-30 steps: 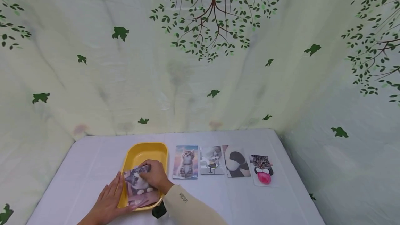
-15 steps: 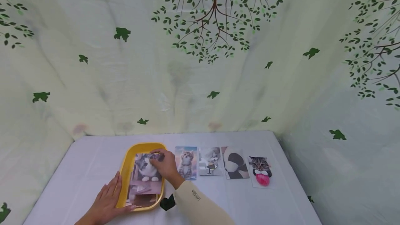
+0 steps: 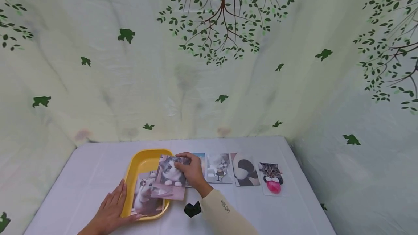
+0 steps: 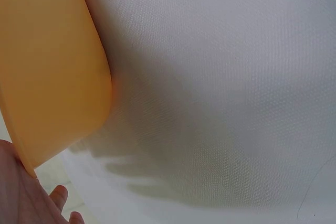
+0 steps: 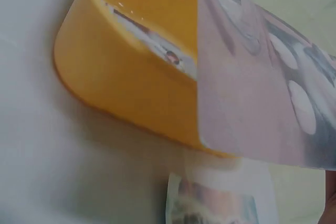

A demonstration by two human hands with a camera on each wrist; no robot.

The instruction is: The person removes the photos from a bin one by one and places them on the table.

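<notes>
My right hand pinches a cat picture card by its top right corner. The card is held over the right rim of a yellow tray. In the right wrist view that card hangs beside the tray wall. Another picture card, with a pale animal on it, lies inside the tray. My left hand rests against the tray's left side, fingers straight and thumb near the front rim. In the left wrist view, part of that hand touches the tray's edge.
Right of the tray lies a row of cards on the white table: a kitten card partly behind my right hand, a grey-white card, a black-and-white card and a cat card with a pink ball.
My right hand has lifted the cat card from the tray and carried it up and right to the rim. The card beneath has come into view. My left hand stays put.
</notes>
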